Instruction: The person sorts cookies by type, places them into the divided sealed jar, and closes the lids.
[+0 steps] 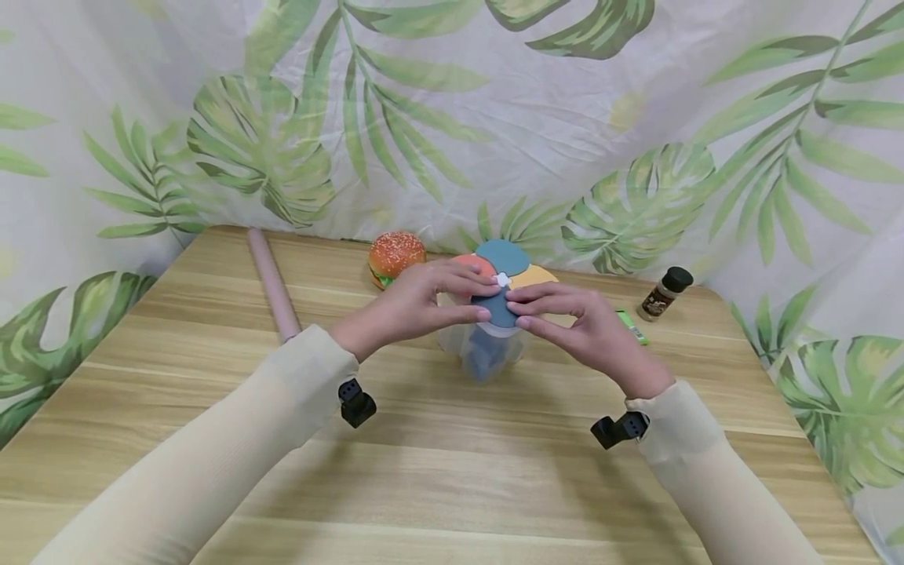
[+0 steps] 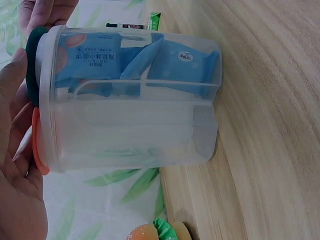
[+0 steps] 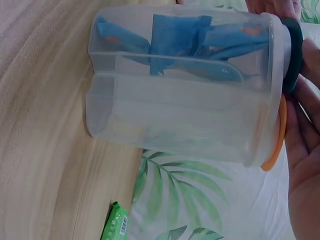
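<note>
A clear divided storage jar stands upright on the table, with blue wrapped packets in one compartment. Its top carries petal-shaped flaps: a dark blue flap towards me, plus orange-red, teal and yellow ones. My left hand touches the lid from the left, its fingers over the orange-red flap and its thumb at the dark flap's edge. From the other side, my right hand rests extended fingers on the dark flap, thumb tip close to its front edge. The dark flap lies flat over its compartment.
A toy hamburger sits behind my left hand. Farther left lies a pinkish roll. At the right are a black-capped spice bottle and a small green packet. Leaf-patterned cloth hangs behind the table.
</note>
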The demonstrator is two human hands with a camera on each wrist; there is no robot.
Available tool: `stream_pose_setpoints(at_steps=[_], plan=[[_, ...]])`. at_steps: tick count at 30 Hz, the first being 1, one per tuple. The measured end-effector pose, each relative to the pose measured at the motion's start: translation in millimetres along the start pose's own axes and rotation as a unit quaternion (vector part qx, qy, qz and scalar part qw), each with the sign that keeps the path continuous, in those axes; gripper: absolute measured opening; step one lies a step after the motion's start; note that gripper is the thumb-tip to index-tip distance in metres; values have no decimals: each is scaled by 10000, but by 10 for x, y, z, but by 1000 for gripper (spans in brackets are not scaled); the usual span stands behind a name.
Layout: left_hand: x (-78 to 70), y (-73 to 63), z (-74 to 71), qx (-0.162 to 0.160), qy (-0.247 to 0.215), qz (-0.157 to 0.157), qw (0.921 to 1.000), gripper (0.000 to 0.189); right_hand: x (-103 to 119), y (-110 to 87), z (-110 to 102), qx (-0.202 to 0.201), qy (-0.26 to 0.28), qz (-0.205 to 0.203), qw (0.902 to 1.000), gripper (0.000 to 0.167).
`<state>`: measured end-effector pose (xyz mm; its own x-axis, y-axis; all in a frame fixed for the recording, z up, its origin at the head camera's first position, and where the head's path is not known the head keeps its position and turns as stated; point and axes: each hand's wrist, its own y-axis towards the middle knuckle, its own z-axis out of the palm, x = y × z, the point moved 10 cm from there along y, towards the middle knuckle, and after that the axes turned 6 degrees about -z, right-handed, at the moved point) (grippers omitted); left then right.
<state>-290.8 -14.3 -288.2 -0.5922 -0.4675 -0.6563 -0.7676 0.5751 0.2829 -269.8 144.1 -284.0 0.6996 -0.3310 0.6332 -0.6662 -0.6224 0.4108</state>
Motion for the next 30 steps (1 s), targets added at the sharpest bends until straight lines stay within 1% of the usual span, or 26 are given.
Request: stream_pose_setpoints(at_steps=[5,9,13,17,24,30], plan=[[6,1,8,-36,-29,-40,10000,41,48,-5,13,-24,-89,-146,9999,26],[8,-1,23,13,-116,-56,9999,42,71,-14,30,-12,-136,-207,9997,26],[-5,-1,31,35,-145,29,9999,42,110,-17,36,-37,-231,-367,9991,26],[-26,7,18,3,-81,93,9999,42,125,-12,25,-66,-333,-478,9983,27],[-76,26,13,108,95,28,9999,43,142,-20,17,-72,-420,-511,9978,27],[-100,7,17,97,202,119,9997,42,160,-22,23,-74,-472,-577,9972,28]])
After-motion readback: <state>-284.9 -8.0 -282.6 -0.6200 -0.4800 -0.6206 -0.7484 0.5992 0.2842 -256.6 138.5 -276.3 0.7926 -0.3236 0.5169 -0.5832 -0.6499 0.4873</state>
